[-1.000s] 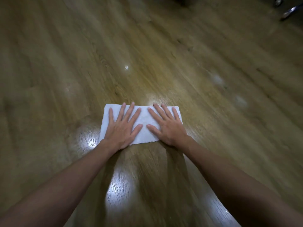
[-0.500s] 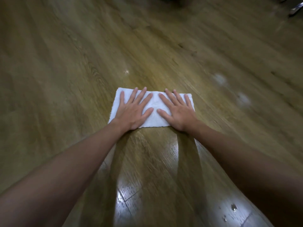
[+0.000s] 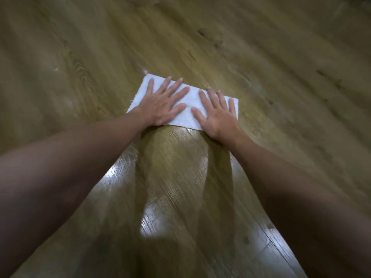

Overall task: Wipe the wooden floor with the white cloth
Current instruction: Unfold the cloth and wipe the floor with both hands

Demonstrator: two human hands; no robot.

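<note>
Glossy wooden floor [image 3: 261, 57], nubbly white cloth [image 3: 189, 101]

no readable text, labels, numbers or signs anywhere

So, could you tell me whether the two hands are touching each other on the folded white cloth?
Apart. The head view shows a strip of white cloth between the left hand and the right hand; their thumbs do not meet.

a small white speck [image 3: 55, 69] sits far left, and bright glare patches [image 3: 152, 223] gleam lower centre.
</note>
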